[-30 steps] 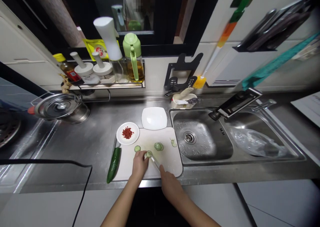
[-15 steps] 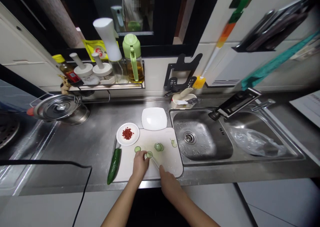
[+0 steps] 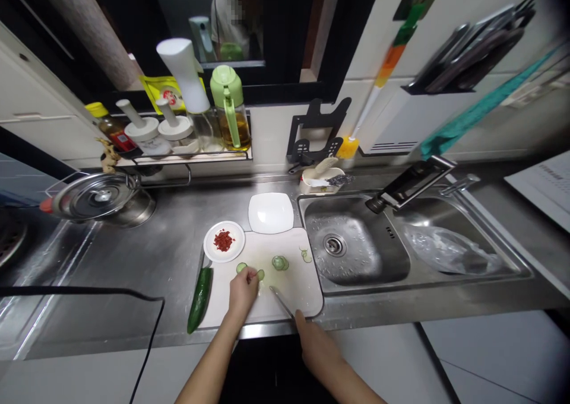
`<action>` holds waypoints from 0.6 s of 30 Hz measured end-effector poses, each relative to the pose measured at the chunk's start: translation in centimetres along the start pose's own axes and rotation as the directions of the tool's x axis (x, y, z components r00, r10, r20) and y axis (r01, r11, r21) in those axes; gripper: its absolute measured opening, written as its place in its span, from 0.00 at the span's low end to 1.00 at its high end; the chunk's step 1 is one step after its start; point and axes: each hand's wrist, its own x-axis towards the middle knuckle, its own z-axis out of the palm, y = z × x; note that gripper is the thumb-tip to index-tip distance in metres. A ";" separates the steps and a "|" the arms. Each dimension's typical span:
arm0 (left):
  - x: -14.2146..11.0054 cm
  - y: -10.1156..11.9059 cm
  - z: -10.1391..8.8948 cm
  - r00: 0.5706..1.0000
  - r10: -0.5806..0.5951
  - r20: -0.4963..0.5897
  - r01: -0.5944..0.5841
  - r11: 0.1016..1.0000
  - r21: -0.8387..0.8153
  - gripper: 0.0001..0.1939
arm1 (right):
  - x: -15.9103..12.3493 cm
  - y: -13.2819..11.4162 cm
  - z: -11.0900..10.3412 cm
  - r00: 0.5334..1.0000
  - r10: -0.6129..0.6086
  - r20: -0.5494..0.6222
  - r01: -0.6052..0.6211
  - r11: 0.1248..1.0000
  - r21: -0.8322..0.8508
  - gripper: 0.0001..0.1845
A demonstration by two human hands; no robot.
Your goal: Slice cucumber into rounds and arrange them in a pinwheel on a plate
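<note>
Over the white cutting board [image 3: 303, 285], my left hand [image 3: 243, 292] pinches a thin cucumber slice [image 3: 260, 275] between thumb and fingers. My right hand [image 3: 317, 340] is closed around the handle of a knife [image 3: 281, 301], whose blade points up and left, apart from the slice. Another cucumber slice [image 3: 241, 267] lies just behind my left hand. A small stack of cucumber slices [image 3: 279, 263] sits mid-board, and thin green peel strips [image 3: 305, 255] lie near the right edge. A whole cucumber [image 3: 200, 300] rests along the board's left edge.
Behind the board are a round plate [image 3: 207, 247] of chopped red bits and a white dish [image 3: 271, 213]. The double sink [image 3: 356, 244] is at right, a lidded pot [image 3: 133, 208] at left. Bottles stand on a rack [image 3: 214, 156]. A black cable [image 3: 89, 291] crosses the left.
My right hand has drawn the knife back toward me and right, away from the slice. My left hand keeps the slice pinched. The whole view has shifted slightly.
</note>
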 end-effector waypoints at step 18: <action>2.2 -1.2 -1.7 0.978 0.142 -0.155 -0.123 0.985 0.123 0.11 | 0.0 0.2 -0.2 1.000 -0.005 0.017 0.004 0.999 0.037 0.36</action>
